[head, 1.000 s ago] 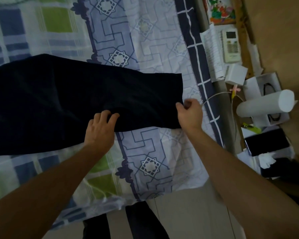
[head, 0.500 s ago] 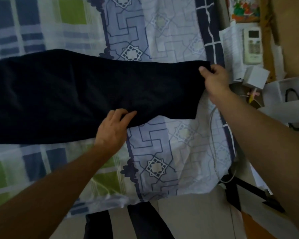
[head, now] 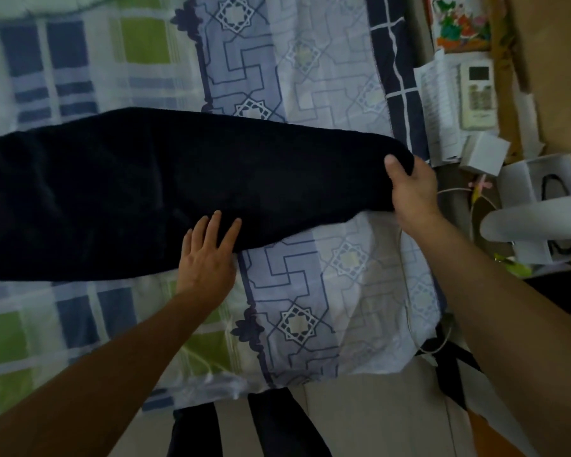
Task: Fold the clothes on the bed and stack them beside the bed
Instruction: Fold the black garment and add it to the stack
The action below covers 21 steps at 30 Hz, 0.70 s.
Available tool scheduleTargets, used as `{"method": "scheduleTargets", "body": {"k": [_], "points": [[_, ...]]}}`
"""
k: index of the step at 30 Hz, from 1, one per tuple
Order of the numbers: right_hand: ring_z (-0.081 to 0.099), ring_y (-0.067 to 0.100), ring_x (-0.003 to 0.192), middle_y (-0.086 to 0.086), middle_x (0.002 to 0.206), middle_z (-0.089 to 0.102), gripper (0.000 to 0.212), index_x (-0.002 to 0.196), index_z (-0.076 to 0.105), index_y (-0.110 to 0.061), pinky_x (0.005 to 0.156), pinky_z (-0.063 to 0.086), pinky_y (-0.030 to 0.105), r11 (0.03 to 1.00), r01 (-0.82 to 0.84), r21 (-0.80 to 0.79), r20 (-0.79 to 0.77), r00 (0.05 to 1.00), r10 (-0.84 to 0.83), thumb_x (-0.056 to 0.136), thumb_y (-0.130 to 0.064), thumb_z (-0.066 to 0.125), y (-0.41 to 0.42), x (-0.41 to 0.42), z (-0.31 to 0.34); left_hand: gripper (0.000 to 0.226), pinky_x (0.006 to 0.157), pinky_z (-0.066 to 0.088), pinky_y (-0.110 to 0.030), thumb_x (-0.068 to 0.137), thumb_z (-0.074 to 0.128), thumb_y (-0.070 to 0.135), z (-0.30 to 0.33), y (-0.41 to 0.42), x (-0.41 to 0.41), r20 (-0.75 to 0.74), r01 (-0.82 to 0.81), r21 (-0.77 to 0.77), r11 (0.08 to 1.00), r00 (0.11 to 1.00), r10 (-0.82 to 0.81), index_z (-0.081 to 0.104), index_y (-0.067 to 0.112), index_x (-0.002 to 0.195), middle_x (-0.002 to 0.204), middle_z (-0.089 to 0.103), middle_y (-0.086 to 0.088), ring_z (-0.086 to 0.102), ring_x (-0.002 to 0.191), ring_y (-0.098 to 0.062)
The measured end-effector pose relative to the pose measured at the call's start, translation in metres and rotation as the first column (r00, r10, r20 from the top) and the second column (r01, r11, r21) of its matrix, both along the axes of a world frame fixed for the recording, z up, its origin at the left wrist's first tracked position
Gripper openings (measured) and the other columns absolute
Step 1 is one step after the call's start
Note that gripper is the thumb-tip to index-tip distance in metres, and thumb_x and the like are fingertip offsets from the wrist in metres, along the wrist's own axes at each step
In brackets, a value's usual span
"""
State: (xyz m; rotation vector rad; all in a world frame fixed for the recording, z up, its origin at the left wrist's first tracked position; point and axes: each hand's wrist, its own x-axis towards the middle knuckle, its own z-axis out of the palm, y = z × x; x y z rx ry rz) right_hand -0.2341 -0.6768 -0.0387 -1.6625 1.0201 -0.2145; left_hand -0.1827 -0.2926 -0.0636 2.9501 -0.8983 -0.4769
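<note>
Head view, looking down on a bed. Dark navy garment (head: 145, 192) stretched across the middle of the frame, from the left edge to right of centre, lying on a patterned bedsheet (head: 310, 291) with blue and green squares and star motifs. Right end of the garment raised and bunched.

Left hand (head: 208, 258) at lower centre, fingers straight and spread, pressing flat on the garment's near edge; open, not gripping. Right hand (head: 409, 189) at centre right, thumb on top and fingers curled under, closed around the garment's right end. Both forearms reaching in from the bottom corners of the frame.

Along the right side of the frame, beside the bed: white remote control (head: 478, 94) at upper right, lying next to printed paper sheets (head: 439, 103); small white box (head: 483, 153) just below the remote; colourful picture card (head: 462, 23) at the top right; white paper roll (head: 534, 219) at the right edge, over an open white box (head: 521, 179); thin pale cable (head: 452, 192) looping near the right wrist. Pale floor (head: 376, 417) at the bottom, with dark legs (head: 277, 423) at bottom centre.
</note>
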Motion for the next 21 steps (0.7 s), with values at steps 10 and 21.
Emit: {"method": "scheduleTargets", "body": {"k": [10, 21], "points": [[0.062, -0.012, 0.085, -0.02, 0.096, 0.066, 0.016, 0.108, 0.067, -0.03, 0.072, 0.048, 0.011, 0.978, -0.037, -0.208, -0.158, 0.987, 0.003, 0.099, -0.041, 0.06, -0.033, -0.03, 0.03, 0.088, 0.084, 0.057, -0.037, 0.088, 0.057, 0.003, 0.016, -0.044, -0.01, -0.13, 0.212, -0.027, 0.977, 0.968, -0.214, 0.019, 0.033, 0.162, 0.17, 0.014, -0.002, 0.039, 0.128, -0.032], [0.065, 0.002, 0.087, -0.012, 0.095, 0.069, 0.023, 0.103, 0.068, -0.029, 0.08, 0.051, 0.026, 0.919, -0.125, -0.373, -0.197, 0.979, 0.054, 0.098, -0.047, 0.056, -0.023, -0.02, 0.108, 0.047, 0.101, 0.052, -0.029, 0.101, 0.062, 0.033, 0.027, -0.057, 0.003, -0.81, -0.712, -0.37, 0.597, 0.562, 0.167, 0.053, 0.04, 0.146, 0.127, 0.064, 0.009, 0.062, 0.118, -0.015]]}}
